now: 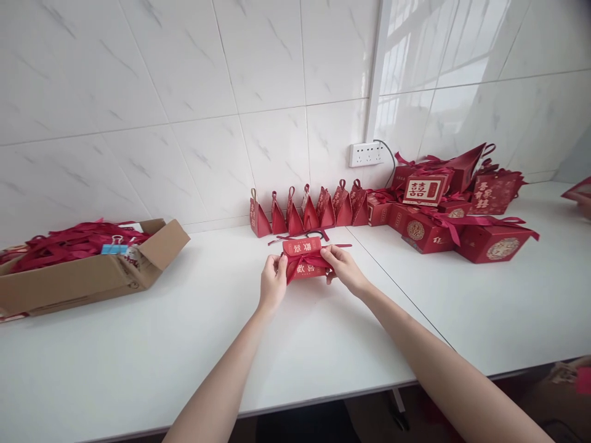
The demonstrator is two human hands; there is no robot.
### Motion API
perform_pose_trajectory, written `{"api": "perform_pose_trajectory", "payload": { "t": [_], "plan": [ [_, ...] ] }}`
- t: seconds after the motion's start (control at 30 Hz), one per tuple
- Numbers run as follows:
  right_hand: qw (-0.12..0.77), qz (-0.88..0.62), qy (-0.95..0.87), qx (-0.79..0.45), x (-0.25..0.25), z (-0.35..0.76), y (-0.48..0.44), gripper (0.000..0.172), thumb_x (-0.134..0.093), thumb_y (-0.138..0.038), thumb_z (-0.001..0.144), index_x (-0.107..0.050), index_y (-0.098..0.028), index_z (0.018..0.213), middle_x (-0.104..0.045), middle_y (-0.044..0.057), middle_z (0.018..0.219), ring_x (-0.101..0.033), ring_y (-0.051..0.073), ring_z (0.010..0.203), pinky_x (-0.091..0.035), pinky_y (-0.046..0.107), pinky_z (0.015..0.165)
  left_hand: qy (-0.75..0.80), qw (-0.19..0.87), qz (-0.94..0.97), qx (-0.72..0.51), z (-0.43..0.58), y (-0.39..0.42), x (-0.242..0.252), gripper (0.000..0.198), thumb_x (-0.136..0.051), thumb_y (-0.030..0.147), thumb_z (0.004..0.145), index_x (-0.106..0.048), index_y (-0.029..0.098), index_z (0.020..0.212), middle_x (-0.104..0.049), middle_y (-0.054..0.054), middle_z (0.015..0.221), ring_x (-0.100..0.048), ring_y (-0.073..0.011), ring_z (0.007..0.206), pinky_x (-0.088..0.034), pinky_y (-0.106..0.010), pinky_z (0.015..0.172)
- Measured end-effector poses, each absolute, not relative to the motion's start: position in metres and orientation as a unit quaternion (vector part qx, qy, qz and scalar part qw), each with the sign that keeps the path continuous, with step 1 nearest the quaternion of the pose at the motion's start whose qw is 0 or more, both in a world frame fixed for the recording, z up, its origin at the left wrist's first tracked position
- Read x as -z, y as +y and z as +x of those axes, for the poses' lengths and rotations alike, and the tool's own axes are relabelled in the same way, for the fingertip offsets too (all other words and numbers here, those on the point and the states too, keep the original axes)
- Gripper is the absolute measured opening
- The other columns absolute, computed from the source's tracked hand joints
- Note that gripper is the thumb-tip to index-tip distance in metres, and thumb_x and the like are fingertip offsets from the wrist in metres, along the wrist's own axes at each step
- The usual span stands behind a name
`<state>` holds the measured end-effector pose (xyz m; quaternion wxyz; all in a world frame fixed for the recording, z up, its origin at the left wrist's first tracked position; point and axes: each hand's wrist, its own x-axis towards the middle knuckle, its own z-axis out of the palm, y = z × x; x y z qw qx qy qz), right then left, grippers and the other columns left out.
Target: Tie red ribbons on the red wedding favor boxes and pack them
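A small red gift box (305,258) with gold characters sits on the white table (194,351) in front of me. A red ribbon (310,261) runs across it. My left hand (273,284) pinches the ribbon at the box's left end. My right hand (341,268) pinches the ribbon at the right end. Both hands are closed on the ribbon, and its loose ends stick out toward the right and the back.
A row of several folded red pouch boxes (308,213) stands against the tiled wall. A heap of larger red boxes (455,212) fills the right. An open cardboard carton (87,271) with red ribbons lies on the left. A wall socket (365,154) is behind.
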<state>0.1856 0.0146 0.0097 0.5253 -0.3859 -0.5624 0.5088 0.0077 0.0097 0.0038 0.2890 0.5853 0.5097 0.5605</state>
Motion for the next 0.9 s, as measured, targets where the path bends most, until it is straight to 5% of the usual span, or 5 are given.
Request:
{"api": "perform_pose_trajectory", "payload": {
  "t": [0.33, 0.5, 0.67, 0.9],
  "plan": [
    [0.535, -0.368, -0.518, -0.557, -0.007, 0.183, 0.013, 0.045, -0.06, -0.062, 0.07, -0.047, -0.02, 0.077, -0.049, -0.003, 0.07, -0.049, 0.009, 0.057, -0.053, 0.024, 0.044, 0.513, 0.277, 0.546, -0.601, 0.017, 0.011, 0.001, 0.035, -0.046, 0.053, 0.081, -0.044, 0.02, 0.07, -0.055, 0.0, 0.068, -0.053, -0.015, 0.067, -0.042, -0.025, 0.062],
    [0.505, -0.362, -0.555, -0.553, -0.009, 0.184, 0.012, 0.042, -0.07, -0.052, 0.066, -0.044, -0.018, 0.068, -0.053, 0.0, 0.081, -0.059, 0.014, 0.076, -0.059, 0.033, 0.067, 0.493, 0.301, 0.53, -0.62, 0.011, 0.014, -0.001, 0.038, -0.05, 0.056, 0.078, -0.046, 0.019, 0.069, -0.056, 0.0, 0.068, -0.054, -0.0145, 0.067, -0.043, -0.025, 0.063],
    [0.499, -0.373, -0.547, -0.559, -0.008, 0.182, 0.013, 0.038, -0.073, -0.041, 0.064, -0.044, -0.018, 0.064, -0.052, -0.002, 0.078, -0.06, 0.014, 0.076, -0.057, 0.035, 0.075, 0.488, 0.309, 0.515, -0.633, 0.008, 0.017, -0.002, 0.039, -0.052, 0.056, 0.076, -0.047, 0.018, 0.069, -0.057, -0.001, 0.068, -0.054, -0.0141, 0.067, -0.044, -0.024, 0.061],
    [0.459, -0.321, -0.568, -0.603, -0.014, 0.191, 0.008, 0.042, -0.074, -0.029, 0.063, -0.047, -0.025, 0.094, -0.052, -0.002, 0.096, -0.061, 0.012, 0.079, -0.058, 0.032, 0.069, 0.488, 0.308, 0.503, -0.643, 0.005, 0.017, -0.004, 0.035, -0.054, 0.052, 0.076, -0.049, 0.018, 0.07, -0.057, 0.0, 0.068, -0.055, -0.0143, 0.065, -0.045, -0.025, 0.061]
  ]
}}
